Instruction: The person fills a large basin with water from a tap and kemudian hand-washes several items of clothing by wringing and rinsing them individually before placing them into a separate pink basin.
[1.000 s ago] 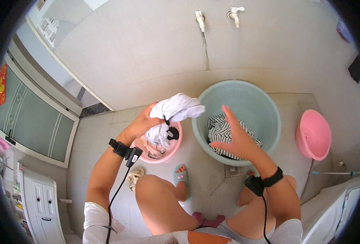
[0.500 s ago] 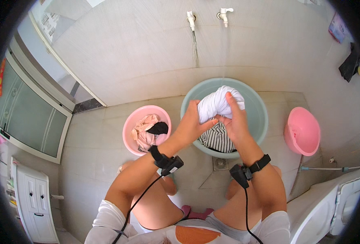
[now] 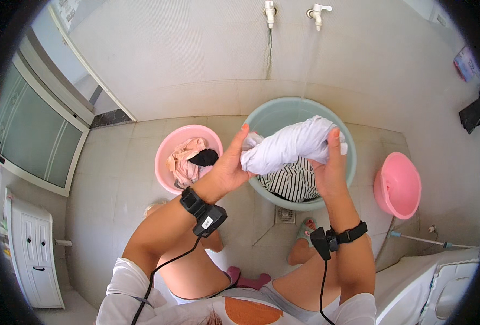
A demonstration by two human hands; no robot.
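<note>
A bunched, loosely twisted white garment stretches between my two hands above the large pale green tub. Its kind cannot be told. My left hand grips the left end, thumb up. At the other end my right hand is closed round the cloth, its thumb on top and the other fingers partly hidden behind. Below the bundle, a black-and-white striped garment lies in the near part of the tub. From the right-hand tap a thin, faint stream of water falls toward the tub's far rim.
Left of the tub stands a pink basin with peach and black clothes. Another pink basin is at the right. A second tap is on the wall. A floor drain lies by the tub; a white cabinet stands left.
My hands have moved apart, drawing the compact white bundle out into a longer roll. The view has shifted slightly, and my right foot now shows beside the drain.
</note>
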